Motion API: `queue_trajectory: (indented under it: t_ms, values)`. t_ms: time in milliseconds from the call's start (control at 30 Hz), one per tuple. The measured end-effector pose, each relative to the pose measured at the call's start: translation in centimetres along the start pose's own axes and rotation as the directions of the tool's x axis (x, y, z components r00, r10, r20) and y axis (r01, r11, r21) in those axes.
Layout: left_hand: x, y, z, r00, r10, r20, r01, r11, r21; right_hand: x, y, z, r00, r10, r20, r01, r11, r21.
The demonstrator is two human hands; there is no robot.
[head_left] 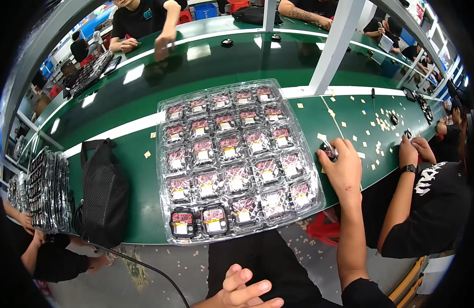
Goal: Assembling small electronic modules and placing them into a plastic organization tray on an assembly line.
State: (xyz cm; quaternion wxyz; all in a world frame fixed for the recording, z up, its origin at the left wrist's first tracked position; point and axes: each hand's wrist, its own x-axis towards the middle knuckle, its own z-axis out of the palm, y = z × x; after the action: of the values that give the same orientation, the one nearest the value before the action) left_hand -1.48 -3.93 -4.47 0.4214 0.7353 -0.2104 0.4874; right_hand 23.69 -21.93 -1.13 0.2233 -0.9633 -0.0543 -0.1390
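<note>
A clear plastic tray (240,199) lies on the green table in front of me, with rows of pockets. Two small square black electronic units sit at its near left corner, one unit (183,224) beside another unit (215,220), showing red boards and white parts. The similar units farther back look blurred behind clear plastic. My right hand (345,167), just right of the tray, has its fingers around a small black electronic unit (327,150), mostly hidden. Low over my lap, my left hand (245,291) holds nothing, fingers apart.
A black bag (104,190) and stacked filled trays (49,190) stand at the left. A cable (155,269) hangs below the bag. Small pale paper pieces (383,124) and a screwdriver (373,93) lie to the right. A grey post (334,49) rises behind. Co-workers sit around.
</note>
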Motion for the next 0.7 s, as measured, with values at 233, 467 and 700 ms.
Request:
queue_trajectory:
  t_ms: [233,467,700]
  values:
    - [3.4,0.2,-0.1,0.852,-0.415,0.319,0.51,0.795,-0.329,-4.5,0.2,-4.1,0.97,-0.144,-0.195,0.239,0.703,0.67]
    - [2.5,-0.3,-0.1,0.586,-0.622,0.519,0.636,-0.044,-0.771,-11.4,-5.2,-4.8,0.694,-0.718,-0.051,0.383,0.309,0.871]
    - [1.9,-1.1,-0.7,0.621,-0.639,0.455,0.601,0.014,-0.799,-12.4,-5.8,-3.6,0.677,-0.735,-0.039,0.429,0.351,0.832]
